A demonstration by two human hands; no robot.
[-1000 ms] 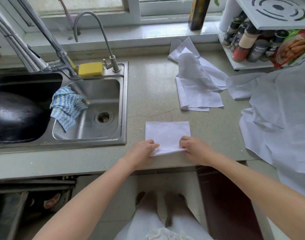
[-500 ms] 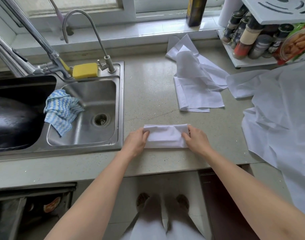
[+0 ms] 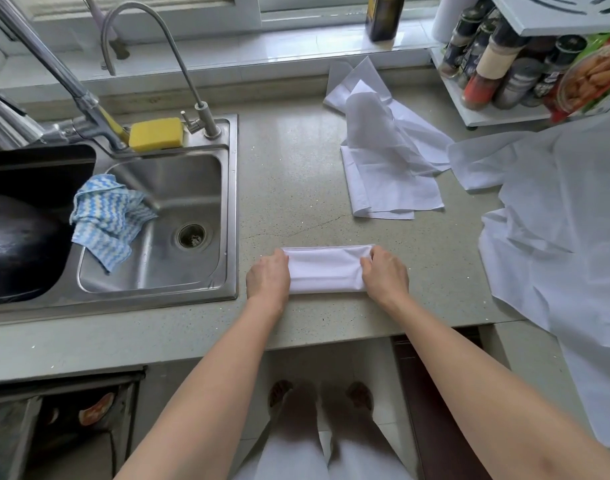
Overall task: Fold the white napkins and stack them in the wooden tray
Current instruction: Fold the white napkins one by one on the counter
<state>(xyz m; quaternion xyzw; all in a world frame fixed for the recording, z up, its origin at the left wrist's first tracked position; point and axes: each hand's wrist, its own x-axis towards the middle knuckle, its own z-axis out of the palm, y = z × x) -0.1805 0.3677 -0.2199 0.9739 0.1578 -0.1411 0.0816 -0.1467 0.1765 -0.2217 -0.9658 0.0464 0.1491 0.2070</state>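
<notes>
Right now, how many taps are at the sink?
2: a slanted tap at the sink's back left, and a curved tap behind its right basin. More may lie beyond the frame.

Beside the glossy brushed-metal sink [image 3: 232, 216], the countertop [image 3: 289, 174] looks like matt speckled stone; the folded napkin [image 3: 326, 270] on it is smooth white cloth.

Fingertips of left hand [image 3: 268, 276] and right hand [image 3: 384, 274] hidden against folded napkin [image 3: 326, 270]. Large white sheet [image 3: 560, 244] cut off at right edge. Black pan [image 3: 16, 244] cropped at left.
</notes>
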